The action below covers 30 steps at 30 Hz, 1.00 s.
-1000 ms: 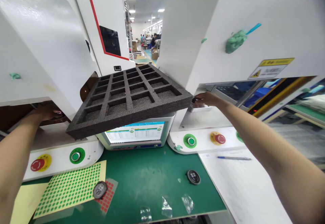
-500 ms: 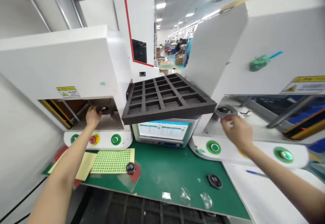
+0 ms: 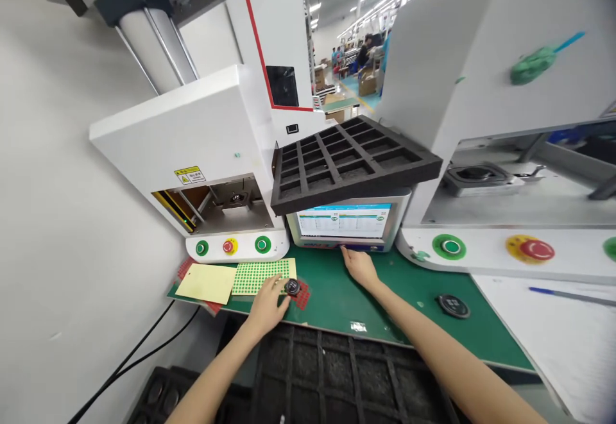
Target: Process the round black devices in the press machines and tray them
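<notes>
Green tabletop (image 3: 327,289), bright workroom (image 3: 370,101) behind; left hand (image 3: 266,303) splayed; right hand (image 3: 360,267), grip unclear.

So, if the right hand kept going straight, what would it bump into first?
The right hand would probably meet the monitor at its lower front edge; they may already touch, but depth is unclear.

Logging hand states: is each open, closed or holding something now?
Left hand: open beside the round black device; contact unclear.
Right hand: at the monitor; open or closed cannot be told.
</notes>
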Available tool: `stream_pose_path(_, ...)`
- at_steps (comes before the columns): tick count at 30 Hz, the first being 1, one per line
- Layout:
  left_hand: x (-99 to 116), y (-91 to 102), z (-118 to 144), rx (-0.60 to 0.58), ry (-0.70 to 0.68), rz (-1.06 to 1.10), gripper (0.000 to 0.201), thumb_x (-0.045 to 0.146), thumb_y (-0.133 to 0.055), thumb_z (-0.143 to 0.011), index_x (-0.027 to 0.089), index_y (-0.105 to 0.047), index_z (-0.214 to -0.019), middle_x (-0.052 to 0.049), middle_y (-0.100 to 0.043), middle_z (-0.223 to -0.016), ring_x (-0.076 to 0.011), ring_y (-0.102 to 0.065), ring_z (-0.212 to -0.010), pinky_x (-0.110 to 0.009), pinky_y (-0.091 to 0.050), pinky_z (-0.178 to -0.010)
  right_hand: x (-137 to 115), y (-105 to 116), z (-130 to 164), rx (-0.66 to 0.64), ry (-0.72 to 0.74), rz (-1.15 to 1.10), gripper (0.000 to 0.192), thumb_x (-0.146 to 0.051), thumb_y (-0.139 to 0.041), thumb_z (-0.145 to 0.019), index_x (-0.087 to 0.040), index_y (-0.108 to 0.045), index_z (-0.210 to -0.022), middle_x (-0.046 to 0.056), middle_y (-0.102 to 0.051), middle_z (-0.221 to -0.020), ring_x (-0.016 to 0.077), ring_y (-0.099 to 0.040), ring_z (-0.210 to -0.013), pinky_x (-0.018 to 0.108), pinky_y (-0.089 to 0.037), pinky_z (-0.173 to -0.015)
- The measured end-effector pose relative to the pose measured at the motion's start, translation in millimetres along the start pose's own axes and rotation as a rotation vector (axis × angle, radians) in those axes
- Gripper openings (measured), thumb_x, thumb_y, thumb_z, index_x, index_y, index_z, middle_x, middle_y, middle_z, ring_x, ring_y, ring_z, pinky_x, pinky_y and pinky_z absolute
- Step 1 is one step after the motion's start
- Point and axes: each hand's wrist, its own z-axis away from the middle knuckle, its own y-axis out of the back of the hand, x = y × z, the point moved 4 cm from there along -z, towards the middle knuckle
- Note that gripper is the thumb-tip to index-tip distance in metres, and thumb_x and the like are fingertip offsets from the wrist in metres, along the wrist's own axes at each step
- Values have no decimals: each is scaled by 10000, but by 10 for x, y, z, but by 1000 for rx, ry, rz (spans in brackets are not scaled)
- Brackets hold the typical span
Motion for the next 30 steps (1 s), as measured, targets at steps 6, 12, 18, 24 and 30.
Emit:
stream_pose_path(6,42,-43,-179,-147,-61,-40,490,100,-510,-853,256,-580,-1311,-68,-499,-1466,-304,-381,-1403,-535,-230,-1208,-87,91,30,18,-38,-48,261,-377,-565,-959,-137,-627,-1041,61,-645,-1008,166,-635,-889,356,-551,-807)
stream_pose_path(12,145,87,-298,-203,-77,58,390,110,-676,-799,208,-641,-1175,-110,-606,-1335,-285,-507,-1301,-517,-375,-1121,-415,439,298,117,37,-126,245,-356,-579,-953,-130,-623,-1037,55,-642,-984,153,-633,-846,338,-555,-771)
stream_pose_path(18,352,320,-169,-126,-19,413,343,308,-681,-845,119,-630,-1127,-162,-636,-1238,-304,-566,-1223,-557,-394,-1075,-689,890,1180,271,269,-263,335,-369,-530,-975,-140,-584,-737,-24,-563,-642,101,-555,-588,262,-505,-635)
stream_pose_path(24,1030,332,584,-199,-8,996,632,562,-288,-970,97,-481,-1352,-219,-605,-1305,-258,-679,-1067,-374,-563,-881,-552,1323,2424,456,358,-551,366,-477,-429,-973,-178,-599,-850,52,-659,-783,153,-641,-666,264,-535,-639)
stream_pose_path(30,1645,398,1289,-197,65,1581,479,503,-734,-761,93,-720,-1008,-138,-746,-964,-193,-711,-773,-255,-582,-679,-746,1412,3088,602,347,-935,37,-210,-630,-875,-217,-609,-904,24,-665,-864,136,-683,-756,202,-587,-650)
